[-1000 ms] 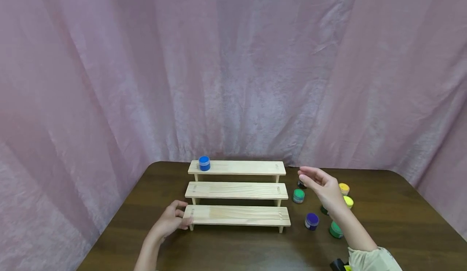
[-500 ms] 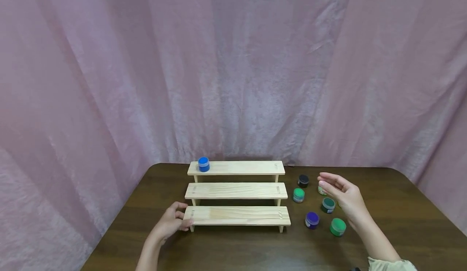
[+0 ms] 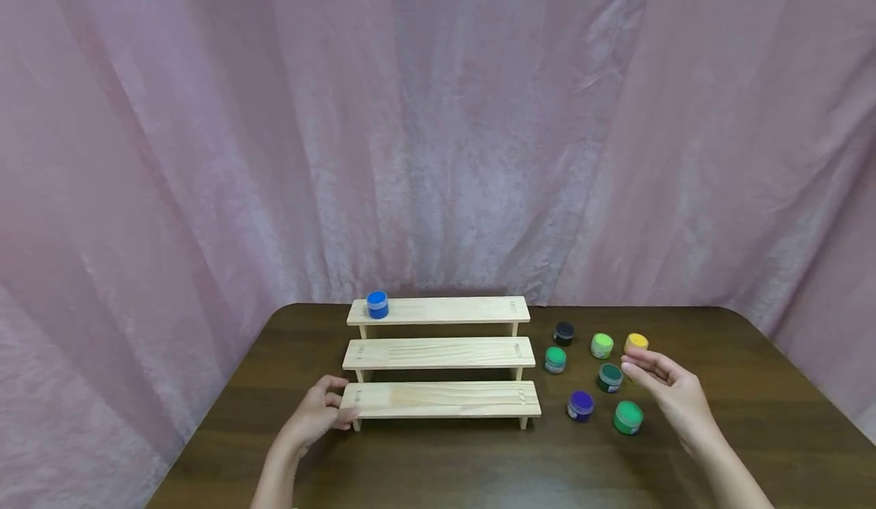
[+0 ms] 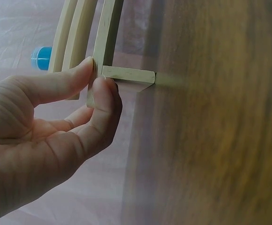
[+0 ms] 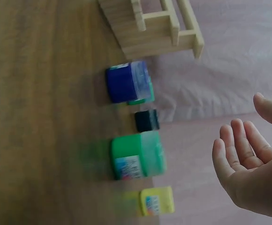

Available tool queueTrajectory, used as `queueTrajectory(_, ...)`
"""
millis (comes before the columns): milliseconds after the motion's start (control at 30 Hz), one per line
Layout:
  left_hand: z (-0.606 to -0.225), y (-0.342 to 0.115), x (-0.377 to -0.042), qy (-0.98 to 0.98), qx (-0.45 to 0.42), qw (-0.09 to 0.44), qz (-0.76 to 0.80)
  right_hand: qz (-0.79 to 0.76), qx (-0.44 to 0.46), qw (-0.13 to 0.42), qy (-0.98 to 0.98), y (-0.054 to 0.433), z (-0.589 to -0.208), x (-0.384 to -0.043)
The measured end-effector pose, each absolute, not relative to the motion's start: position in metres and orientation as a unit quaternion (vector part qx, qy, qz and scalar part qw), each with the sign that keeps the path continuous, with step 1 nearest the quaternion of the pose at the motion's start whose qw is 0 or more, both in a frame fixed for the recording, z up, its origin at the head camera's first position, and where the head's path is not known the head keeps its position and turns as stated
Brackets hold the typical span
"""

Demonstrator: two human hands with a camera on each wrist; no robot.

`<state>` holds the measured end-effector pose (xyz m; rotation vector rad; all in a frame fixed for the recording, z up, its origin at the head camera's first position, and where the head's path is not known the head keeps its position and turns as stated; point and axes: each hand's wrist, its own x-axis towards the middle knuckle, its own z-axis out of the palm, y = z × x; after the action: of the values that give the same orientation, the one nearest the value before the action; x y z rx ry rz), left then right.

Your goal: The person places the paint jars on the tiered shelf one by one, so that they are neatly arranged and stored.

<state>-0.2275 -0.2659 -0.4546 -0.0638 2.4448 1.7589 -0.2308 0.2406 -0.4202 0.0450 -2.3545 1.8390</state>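
Observation:
A three-tier wooden stand (image 3: 438, 353) is on the table. My left hand (image 3: 316, 416) pinches the left end of its lowest board, thumb on one face and a fingertip on the other in the left wrist view. A blue paint jar (image 3: 377, 305) sits at the left of the top board. My right hand (image 3: 674, 395) hovers over the jars at the right, fingers loosely bent and nothing between them. Its fingertips overlap the lower edge of an orange-yellow jar (image 3: 636, 341) in the head view. Nearby stand a dark green jar (image 3: 610, 377) and a bright green jar (image 3: 627, 417).
Also right of the stand are a purple jar (image 3: 580, 405), a teal-green jar (image 3: 555, 359), a black jar (image 3: 564, 332) and a light green jar (image 3: 602, 345). A yellow jar (image 5: 157, 201) shows low in the right wrist view. A pink curtain (image 3: 438, 128) hangs behind the table.
My right hand has moved rightward and toward me, away from the black jar, uncovering the light green and orange-yellow jars. My left hand keeps its hold on the stand.

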Motion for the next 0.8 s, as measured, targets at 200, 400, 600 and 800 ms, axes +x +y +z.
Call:
queueTrajectory(200, -0.452, -0.266, -0.226, 0.808, -0.015, 0.063, 0.586, 0.607, -0.016, 0.069, -0.792, 0.243, -0.437, -0.228)
queueTrajectory(400, -0.452, -0.265, -0.226, 0.806, -0.018, 0.061, 0.588, 0.631, -0.028, 0.054, -0.773, 0.244, -0.448, -0.229)
queueTrajectory(600, -0.452, -0.265, -0.226, 0.807, -0.023, 0.059, 0.588, 0.662, -0.042, 0.047, -0.747, 0.251, -0.458, -0.231)
queueTrajectory(800, -0.451, -0.266, -0.226, 0.81, -0.018, 0.064, 0.583, 0.641, -0.075, -0.029, -0.764, 0.257, -0.465, -0.235)
